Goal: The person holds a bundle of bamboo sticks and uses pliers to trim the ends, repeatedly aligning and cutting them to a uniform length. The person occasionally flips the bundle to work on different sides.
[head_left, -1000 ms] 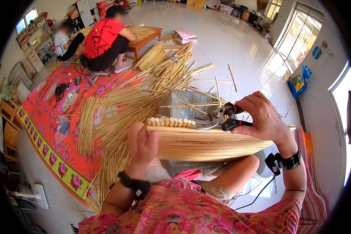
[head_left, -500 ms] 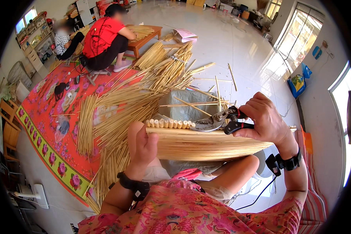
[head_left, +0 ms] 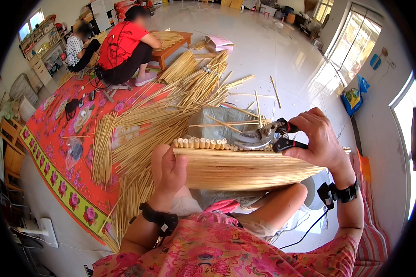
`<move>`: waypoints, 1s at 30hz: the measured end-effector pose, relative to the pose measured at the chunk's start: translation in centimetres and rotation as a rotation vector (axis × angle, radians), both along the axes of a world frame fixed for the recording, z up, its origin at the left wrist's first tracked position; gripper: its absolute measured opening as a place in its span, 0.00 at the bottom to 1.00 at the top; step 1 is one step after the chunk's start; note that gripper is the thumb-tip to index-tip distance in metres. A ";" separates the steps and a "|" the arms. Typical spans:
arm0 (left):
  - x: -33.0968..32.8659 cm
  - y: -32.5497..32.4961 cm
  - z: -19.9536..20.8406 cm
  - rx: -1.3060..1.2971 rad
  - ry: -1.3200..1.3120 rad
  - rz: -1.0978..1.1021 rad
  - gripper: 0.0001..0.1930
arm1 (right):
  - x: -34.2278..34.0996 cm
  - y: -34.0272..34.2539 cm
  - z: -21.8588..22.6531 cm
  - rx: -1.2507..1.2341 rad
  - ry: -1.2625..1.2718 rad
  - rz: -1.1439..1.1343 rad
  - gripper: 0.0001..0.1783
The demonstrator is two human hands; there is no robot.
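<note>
The bundle [head_left: 249,168] of long pale sticks lies crosswise in front of the person, between the two hands. A row of rounded stick ends [head_left: 201,144] stands along the bundle's far edge, toward its left end. The left hand [head_left: 170,173] is at the bundle's left end, its thumb raised beside the near corner; the other fingers are partly hidden, so I cannot tell how firmly they hold. The right hand [head_left: 318,138] is above the bundle's far edge, toward its right end, wrapped around the handles of a pair of cutters [head_left: 266,134]. Those handles stand apart, and the curved metal head points left along the bundle's far edge, next to the stick ends; whether the blades are closed on a stick, I cannot tell.

Just beyond the bundle is a grey block [head_left: 199,116] with a few thin sticks across it. Loose sticks [head_left: 143,120] spread in heaps to the bundle's left, partly over a red flowered rug [head_left: 51,138]. A pail [head_left: 315,188] stands near the bundle's right end.
</note>
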State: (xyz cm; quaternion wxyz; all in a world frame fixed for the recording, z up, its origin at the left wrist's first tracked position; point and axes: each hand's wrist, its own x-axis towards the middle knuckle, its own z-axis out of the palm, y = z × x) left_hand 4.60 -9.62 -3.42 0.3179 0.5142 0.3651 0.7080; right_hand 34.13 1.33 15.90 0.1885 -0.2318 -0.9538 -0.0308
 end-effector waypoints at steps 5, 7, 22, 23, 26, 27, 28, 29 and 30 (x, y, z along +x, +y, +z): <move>0.1 -0.1 0.2 -0.014 -0.009 -0.005 0.23 | -0.1 -0.3 0.6 -0.063 -0.016 -0.024 0.32; 0.1 -0.1 0.4 -0.016 -0.004 0.003 0.23 | -0.3 -0.3 0.7 -0.095 -0.038 -0.021 0.31; 0.1 -0.3 0.4 -0.025 -0.008 -0.015 0.20 | -1.4 0.3 0.8 -0.254 -0.155 0.023 0.29; 0.0 -0.3 0.4 -0.026 -0.005 -0.020 0.20 | -1.3 0.3 0.7 -0.243 -0.158 0.027 0.29; 0.1 -0.4 0.3 -0.028 -0.001 -0.010 0.20 | -1.3 0.4 0.5 -0.196 -0.156 0.056 0.29; 0.1 -0.4 0.2 -0.029 -0.001 -0.004 0.21 | -1.3 0.4 0.5 -0.177 -0.153 0.068 0.28; 0.1 -0.4 0.2 -0.030 -0.006 -0.011 0.21 | -1.3 0.4 0.4 -0.162 -0.144 0.077 0.28; 0.0 -0.4 0.1 -0.030 -0.011 -0.016 0.22 | -1.3 0.5 0.3 -0.145 -0.137 0.088 0.28; 0.0 -0.4 0.1 -0.030 -0.016 -0.021 0.22 | -1.2 0.5 0.2 -0.129 -0.129 0.098 0.28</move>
